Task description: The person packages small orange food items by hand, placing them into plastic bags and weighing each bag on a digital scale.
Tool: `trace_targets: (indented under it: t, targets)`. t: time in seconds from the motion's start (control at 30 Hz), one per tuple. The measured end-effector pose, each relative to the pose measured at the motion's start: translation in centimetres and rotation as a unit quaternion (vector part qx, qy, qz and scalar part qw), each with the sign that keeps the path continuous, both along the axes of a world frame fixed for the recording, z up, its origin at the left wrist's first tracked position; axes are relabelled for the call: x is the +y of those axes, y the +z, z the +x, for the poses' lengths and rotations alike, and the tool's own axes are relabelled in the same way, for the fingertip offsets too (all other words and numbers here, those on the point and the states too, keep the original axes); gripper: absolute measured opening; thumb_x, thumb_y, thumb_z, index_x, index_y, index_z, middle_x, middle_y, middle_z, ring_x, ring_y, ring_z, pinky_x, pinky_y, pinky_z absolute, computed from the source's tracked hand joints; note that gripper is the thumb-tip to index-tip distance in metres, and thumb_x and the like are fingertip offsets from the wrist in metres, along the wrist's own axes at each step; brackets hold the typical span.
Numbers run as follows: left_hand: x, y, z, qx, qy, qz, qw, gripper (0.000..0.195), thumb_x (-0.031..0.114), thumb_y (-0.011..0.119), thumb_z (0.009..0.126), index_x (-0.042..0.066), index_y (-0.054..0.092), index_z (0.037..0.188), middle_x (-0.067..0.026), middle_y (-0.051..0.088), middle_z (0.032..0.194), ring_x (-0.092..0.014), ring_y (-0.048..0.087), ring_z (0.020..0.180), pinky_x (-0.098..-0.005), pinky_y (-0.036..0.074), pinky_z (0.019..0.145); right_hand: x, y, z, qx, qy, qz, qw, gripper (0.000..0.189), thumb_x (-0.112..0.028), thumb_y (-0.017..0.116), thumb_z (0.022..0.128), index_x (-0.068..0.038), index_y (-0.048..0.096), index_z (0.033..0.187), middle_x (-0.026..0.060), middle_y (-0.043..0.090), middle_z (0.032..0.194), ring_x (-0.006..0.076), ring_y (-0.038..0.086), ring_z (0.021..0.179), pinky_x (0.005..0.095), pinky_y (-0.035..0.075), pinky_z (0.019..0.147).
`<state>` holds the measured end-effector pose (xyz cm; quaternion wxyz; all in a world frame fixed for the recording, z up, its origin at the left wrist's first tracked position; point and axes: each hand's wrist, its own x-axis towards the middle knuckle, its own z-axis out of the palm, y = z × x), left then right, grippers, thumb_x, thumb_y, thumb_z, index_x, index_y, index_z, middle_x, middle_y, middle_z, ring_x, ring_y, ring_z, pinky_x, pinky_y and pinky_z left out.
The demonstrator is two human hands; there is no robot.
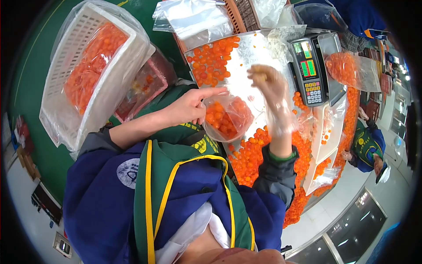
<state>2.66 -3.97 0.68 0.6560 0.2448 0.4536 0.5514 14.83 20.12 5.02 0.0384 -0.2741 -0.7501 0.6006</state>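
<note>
At the rim of a clear plastic bag point(227, 119) partly filled with orange balls that look like egg yolks is my left hand point(194, 107). Its index finger points across the bag's top and its other fingers curl; whether they grip the film is unclear. Blurred by motion, my right hand point(268, 81) is raised above the shiny metal tabletop point(245, 62), in a clear thin glove. Its fingers are bent, with something yellowish among them that I cannot make out. Loose orange balls point(211, 62) lie on the table's far left part, and a larger heap point(250, 156) spreads near my right forearm.
A digital scale point(308, 71) bears a bag of orange balls point(343, 69) on its pan. White trays point(324, 132) stand beyond. At left is a white crate point(62, 79) holding bagged balls; a pink-rimmed bin point(155, 99) is beside it. Plastic bags point(197, 19) lie at the back. A co-worker point(367, 145) is at right.
</note>
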Motion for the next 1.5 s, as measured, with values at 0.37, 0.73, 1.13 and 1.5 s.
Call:
trace_targets:
  t: [0.37,0.73,1.13,1.5]
  targets:
    - [-0.8,0.2,1.2,0.088,-0.011,0.022,0.996,0.087,-0.008,0.045,0.074,0.012,0.034,0.157,-0.0045,0.046,0.156,-0.004,0.054,0.061,-0.0209,0.048,0.061,-0.3,-16.2,-7.1,-0.040,0.077,0.433,0.897,0.016,-0.011,0.064,0.083,-0.008,0.068,0.098,0.0205,0.064,0.107,0.0400,0.065,0.093,0.0462,0.053,0.081]
    - [0.9,0.2,0.9,0.120,-0.037,0.049,0.991,0.087,-0.014,0.046,0.072,0.011,0.039,0.155,-0.0051,0.044,0.158,-0.003,0.048,0.061,-0.0217,0.042,0.059,-1.9,-14.3,-5.9,-0.011,0.149,0.344,0.927,0.029,-0.012,0.075,0.080,-0.009,0.068,0.108,0.0157,0.063,0.100,0.0341,0.066,0.083,0.0426,0.055,0.074]
    - [0.3,-0.5,0.9,0.074,-0.045,0.011,0.996,0.087,-0.009,0.042,0.074,0.014,0.036,0.157,-0.0076,0.065,0.133,-0.007,0.057,0.058,-0.0229,0.050,0.057,1.8,-14.6,-4.6,-0.068,-0.061,-0.225,0.970,0.023,-0.005,0.066,0.088,-0.004,0.065,0.110,0.0139,0.068,0.101,0.0176,0.064,0.069,0.0278,0.050,0.056]
    - [-0.3,-1.0,0.6,-0.020,0.007,-0.007,1.000,0.083,-0.008,0.044,0.077,0.005,0.029,0.158,-0.0068,0.062,0.133,-0.007,0.059,0.059,-0.0229,0.048,0.056,-4.3,5.6,1.6,-0.067,0.059,-0.207,0.974,0.037,0.001,0.063,0.082,-0.002,0.065,0.118,0.0082,0.068,0.103,0.0102,0.061,0.079,0.0236,0.051,0.065]
